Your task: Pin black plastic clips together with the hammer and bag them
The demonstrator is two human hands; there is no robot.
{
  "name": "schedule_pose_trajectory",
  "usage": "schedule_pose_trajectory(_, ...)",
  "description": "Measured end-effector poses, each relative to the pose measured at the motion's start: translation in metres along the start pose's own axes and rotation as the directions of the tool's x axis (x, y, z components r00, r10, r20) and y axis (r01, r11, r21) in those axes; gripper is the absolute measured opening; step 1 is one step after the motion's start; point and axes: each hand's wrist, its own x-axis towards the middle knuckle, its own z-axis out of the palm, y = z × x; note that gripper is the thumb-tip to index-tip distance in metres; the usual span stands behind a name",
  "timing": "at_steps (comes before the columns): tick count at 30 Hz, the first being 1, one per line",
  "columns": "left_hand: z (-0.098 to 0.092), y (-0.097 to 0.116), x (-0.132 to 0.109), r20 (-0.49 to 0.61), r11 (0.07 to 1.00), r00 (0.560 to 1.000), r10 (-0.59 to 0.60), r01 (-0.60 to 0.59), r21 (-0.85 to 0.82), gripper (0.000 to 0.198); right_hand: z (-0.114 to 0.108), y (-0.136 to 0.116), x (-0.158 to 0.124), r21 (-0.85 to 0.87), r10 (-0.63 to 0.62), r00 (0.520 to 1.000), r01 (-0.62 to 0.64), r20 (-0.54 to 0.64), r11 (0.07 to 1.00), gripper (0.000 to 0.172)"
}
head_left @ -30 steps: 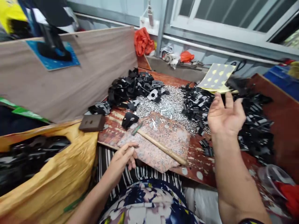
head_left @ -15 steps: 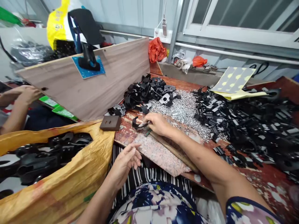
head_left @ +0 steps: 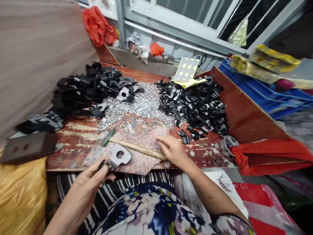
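My left hand (head_left: pixel 91 181), at the table's front edge, is closed on a black plastic part (head_left: pixel 120 154) with a flat grey face and a round hole. Its fingers cover the part's lower end. Just beyond the part lies a hammer (head_left: pixel 137 147), its green-edged head to the left and its wooden handle slanting right. My right hand (head_left: pixel 174 150) is over the handle's end, fingers loosely bent and somewhat apart, with nothing visible in them. Beneath the hammer is a speckled stone slab (head_left: pixel 151 132) on the worn red table (head_left: pixel 205 155).
Small metal pins (head_left: pixel 144 104) are heaped between large black parts (head_left: pixel 83 88) on the left and small black clips (head_left: pixel 195 104) on the right. A brown block (head_left: pixel 29 148) sits at the left corner. A wooden side board (head_left: pixel 246 111) and clear cup (head_left: pixel 228 143) stand right.
The black part has passed from my right hand to my left, which was empty. My right hand has drawn back toward the hammer handle's end. The view has swung right.
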Motion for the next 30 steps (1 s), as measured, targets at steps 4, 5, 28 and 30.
schedule_pose_trajectory(4, 0.003, 0.003, -0.002, -0.043, 0.996, 0.999, -0.028, 0.031, 0.082, 0.054, -0.053, 0.059, -0.033, -0.200, 0.277, 0.947, -0.306, -0.161, 0.931, 0.026)
schedule_pose_trajectory(5, 0.005, 0.003, -0.002, -0.052, 0.996, 0.998, -0.026, 0.031, 0.087, 0.053, -0.058, 0.070, -0.036, -0.228, 0.302, 0.940, -0.333, -0.158, 0.915, 0.024)
schedule_pose_trajectory(28, 0.015, 0.009, -0.012, 0.051, 0.990, 0.993, 0.107, -0.111, 0.091, 0.037, 0.007, 0.032, -0.005, -0.146, 0.025, 0.997, -0.014, 0.070, 0.989, 0.035)
schedule_pose_trajectory(30, 0.019, 0.006, -0.011, 0.125, 0.990, 0.987, 0.097, -0.108, 0.086, 0.033, -0.001, 0.030, -0.005, -0.124, 0.075, 0.993, -0.064, 0.087, 0.990, 0.035)
